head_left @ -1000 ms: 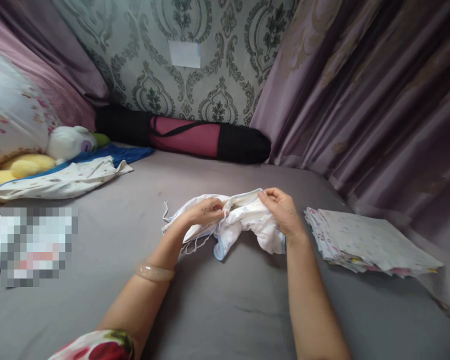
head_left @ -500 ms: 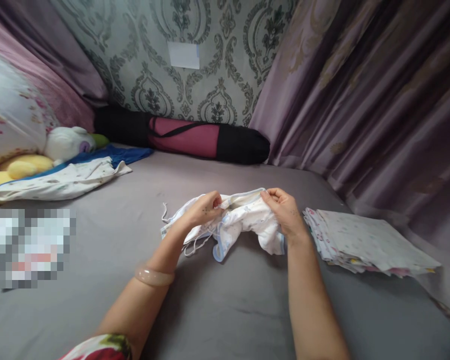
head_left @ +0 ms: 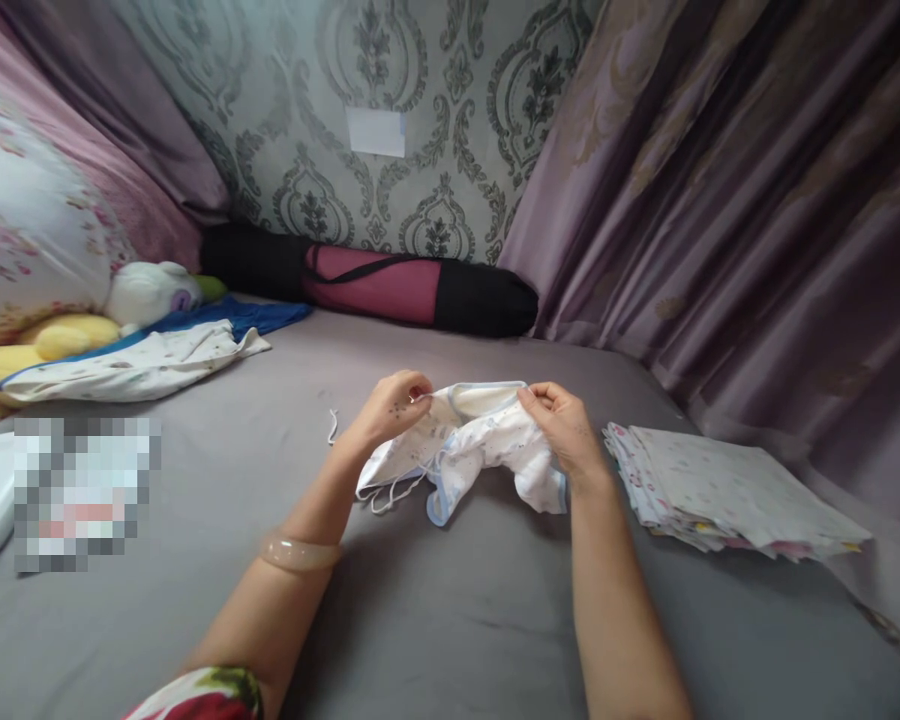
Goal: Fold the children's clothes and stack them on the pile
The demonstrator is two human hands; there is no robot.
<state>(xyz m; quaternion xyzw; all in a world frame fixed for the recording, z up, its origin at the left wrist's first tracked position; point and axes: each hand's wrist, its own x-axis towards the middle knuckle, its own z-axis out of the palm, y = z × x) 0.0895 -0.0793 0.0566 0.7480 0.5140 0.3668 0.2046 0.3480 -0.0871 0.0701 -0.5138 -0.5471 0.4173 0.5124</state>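
Both hands pinched the top hem of a small white baby garment (head_left: 480, 440), soft thin cotton with a faint print, pale blue binding and thin tie strings trailing at its left. The left hand (head_left: 391, 408) gripped the hem's left end between thumb and fingertips; the right hand (head_left: 562, 425) nipped the right end the same way. The cloth sagged in crumpled folds between them, its lower part resting on the smooth grey bed sheet (head_left: 435, 600). A translucent bangle (head_left: 300, 552) circled the left wrist. Just right of the right hand lay a flat, square stack of folded printed cloths (head_left: 735, 490). A black-and-maroon roll bag (head_left: 390, 285) lay against the patterned wall.
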